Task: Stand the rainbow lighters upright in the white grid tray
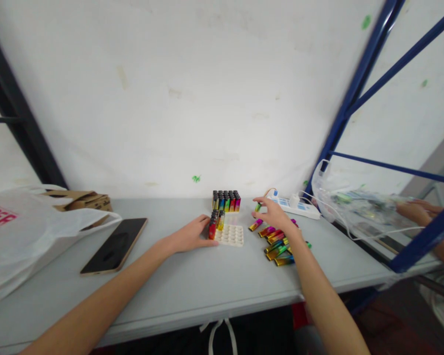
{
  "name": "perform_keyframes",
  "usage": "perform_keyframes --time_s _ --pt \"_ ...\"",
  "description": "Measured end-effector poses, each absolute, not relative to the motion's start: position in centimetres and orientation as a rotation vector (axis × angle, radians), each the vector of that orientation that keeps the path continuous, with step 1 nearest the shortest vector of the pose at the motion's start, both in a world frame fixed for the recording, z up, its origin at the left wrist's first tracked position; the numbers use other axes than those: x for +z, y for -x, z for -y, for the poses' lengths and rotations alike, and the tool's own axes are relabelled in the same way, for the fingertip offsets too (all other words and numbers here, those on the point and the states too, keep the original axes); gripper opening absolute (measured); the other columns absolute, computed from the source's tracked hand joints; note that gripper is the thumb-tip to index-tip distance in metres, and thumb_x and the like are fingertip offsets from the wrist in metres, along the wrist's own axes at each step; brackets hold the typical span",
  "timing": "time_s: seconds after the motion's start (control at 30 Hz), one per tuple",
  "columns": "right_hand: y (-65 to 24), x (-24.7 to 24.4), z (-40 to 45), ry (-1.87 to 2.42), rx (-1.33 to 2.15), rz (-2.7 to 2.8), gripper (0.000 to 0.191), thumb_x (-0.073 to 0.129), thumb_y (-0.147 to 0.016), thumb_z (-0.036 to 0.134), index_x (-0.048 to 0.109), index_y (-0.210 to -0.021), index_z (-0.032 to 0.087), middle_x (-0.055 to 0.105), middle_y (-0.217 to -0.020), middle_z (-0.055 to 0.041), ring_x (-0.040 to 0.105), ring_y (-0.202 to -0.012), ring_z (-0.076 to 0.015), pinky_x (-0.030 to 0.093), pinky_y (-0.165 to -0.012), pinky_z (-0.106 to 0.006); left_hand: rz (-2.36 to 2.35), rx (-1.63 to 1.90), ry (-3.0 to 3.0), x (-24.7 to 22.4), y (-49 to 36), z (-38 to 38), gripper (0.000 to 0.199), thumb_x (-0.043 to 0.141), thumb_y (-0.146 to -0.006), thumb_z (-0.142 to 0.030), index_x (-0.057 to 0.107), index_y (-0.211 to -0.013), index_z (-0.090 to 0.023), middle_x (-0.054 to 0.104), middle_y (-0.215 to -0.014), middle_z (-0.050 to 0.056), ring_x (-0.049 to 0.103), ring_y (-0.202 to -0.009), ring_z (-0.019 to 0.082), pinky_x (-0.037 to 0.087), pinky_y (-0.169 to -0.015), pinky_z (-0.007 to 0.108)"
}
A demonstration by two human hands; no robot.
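Note:
My left hand (192, 233) grips the left end of a white tray (236, 235) with rows of round holes, thumb at its front corner. A few black-topped lighters, a red one (212, 229) and a yellow one (221, 222) among them, stand upright in the tray's left part. Between the fingertips of my right hand (274, 213), raised over the table, is a small shiny green lighter (258, 207). Below that hand lies a loose pile of lighters (277, 246) in metallic pink, gold, green and blue. Behind the tray stands a full block of upright lighters (226, 201).
A phone (114, 246) and a white plastic bag (18, 236) lie at left, with cardboard (83, 199) behind. A power strip (299, 209) with cables sits at back right. The blue metal frame (340, 123) rises at right; another person's hand (418, 211) shows beyond it.

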State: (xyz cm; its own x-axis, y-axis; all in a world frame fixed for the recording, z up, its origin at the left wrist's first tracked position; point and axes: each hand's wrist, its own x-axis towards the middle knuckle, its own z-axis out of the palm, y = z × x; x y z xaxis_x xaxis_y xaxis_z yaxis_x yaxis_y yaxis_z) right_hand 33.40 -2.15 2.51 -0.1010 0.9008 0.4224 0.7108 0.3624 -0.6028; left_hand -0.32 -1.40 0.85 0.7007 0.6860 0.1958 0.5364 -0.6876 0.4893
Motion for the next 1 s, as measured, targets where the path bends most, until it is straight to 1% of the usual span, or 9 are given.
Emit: perform_keyframes --time_s 0.13,0.27,0.33,0.4,0.47,0.63,0.8,0.9,1.0 --pt "-31.0 2.1 1.4 1.115 0.811 1.484 0.050 0.071 -0.074 0.028 0.067 -0.124 0.024 0.066 -0.132 -0.0087 0.065 -0.119 -0.0277 0.053 -0.099 -0.043 -0.934 0.528 -2.513 0.8 0.3 1.3 0.063 0.072 -0.080 -0.062 0.061 -0.123 -0.018 0.060 -0.130 0.013 0.059 -0.118 0.032 0.045 -0.110 0.043" --pt "-29.4 2.1 1.4 0.886 1.121 1.244 0.052 0.071 -0.068 0.015 0.068 -0.119 0.025 0.067 -0.133 -0.0049 0.067 -0.117 -0.0226 0.052 -0.104 -0.038 -0.936 0.524 -2.511 0.8 0.4 1.4 0.062 0.072 -0.080 -0.061 0.061 -0.123 -0.018 0.060 -0.130 0.013 0.059 -0.119 0.032 0.044 -0.111 0.043" --pt "-29.0 2.3 1.7 0.825 1.219 1.163 0.051 0.071 -0.068 0.012 0.067 -0.117 0.023 0.071 -0.124 -0.0058 0.069 -0.113 -0.0210 0.052 -0.105 -0.036 -0.941 0.531 -2.504 0.9 0.3 1.5 0.063 0.073 -0.080 -0.061 0.061 -0.123 -0.018 0.060 -0.131 0.013 0.059 -0.118 0.033 0.045 -0.110 0.043" --pt "-28.7 2.5 2.2 0.830 1.284 1.099 0.046 0.071 -0.072 0.012 0.066 -0.117 0.019 0.075 -0.110 -0.0078 0.072 -0.108 -0.0208 0.055 -0.102 -0.036 -0.933 0.552 -2.495 1.0 0.3 1.5 0.063 0.074 -0.079 -0.061 0.062 -0.123 -0.018 0.060 -0.130 0.013 0.060 -0.117 0.033 0.046 -0.109 0.044" --pt "-28.4 2.6 2.5 0.844 1.325 1.065 0.047 0.072 -0.075 0.012 0.064 -0.121 0.018 0.076 -0.106 -0.0093 0.073 -0.105 -0.0213 0.057 -0.098 -0.036 -0.924 0.571 -2.490 1.0 0.3 1.5 0.063 0.075 -0.078 -0.060 0.062 -0.123 -0.018 0.061 -0.129 0.013 0.060 -0.115 0.033 0.047 -0.107 0.044" --pt "-27.5 2.3 2.7 0.850 1.323 1.155 0.058 0.080 -0.071 0.014 0.064 -0.126 0.025 0.061 -0.141 -0.0087 0.070 -0.115 -0.0241 0.058 -0.095 -0.035 -0.932 0.560 -2.496 0.8 0.3 1.4 0.063 0.075 -0.079 -0.060 0.062 -0.123 -0.017 0.061 -0.128 0.014 0.061 -0.115 0.033 0.047 -0.107 0.044" --pt "-26.8 2.1 2.6 0.852 1.300 1.284 0.056 0.083 -0.067 0.018 0.069 -0.121 0.024 0.066 -0.135 -0.0066 0.065 -0.121 -0.0240 0.054 -0.093 -0.031 -0.927 0.557 -2.490 0.8 0.3 1.4 0.062 0.075 -0.079 -0.057 0.062 -0.123 -0.016 0.060 -0.130 0.015 0.059 -0.119 0.035 0.045 -0.109 0.046" --pt "-26.4 2.0 2.7 0.851 1.304 1.323 0.043 0.081 -0.073 0.028 0.071 -0.114 0.019 0.073 -0.122 -0.0090 0.069 -0.104 -0.0197 0.052 -0.079 -0.026 -0.917 0.566 -2.475 1.0 0.3 1.6 0.061 0.075 -0.078 -0.057 0.063 -0.122 -0.016 0.061 -0.129 0.014 0.060 -0.118 0.035 0.046 -0.108 0.046" --pt "-25.7 1.8 2.9 0.824 1.293 1.324 0.046 0.080 -0.076 0.038 0.066 -0.116 0.020 0.076 -0.105 -0.0072 0.064 -0.074 -0.0135 0.044 -0.061 -0.024 -0.928 0.559 -2.473 1.0 0.3 1.6 0.061 0.074 -0.079 -0.058 0.062 -0.122 -0.016 0.062 -0.127 0.014 0.060 -0.117 0.034 0.046 -0.108 0.045"
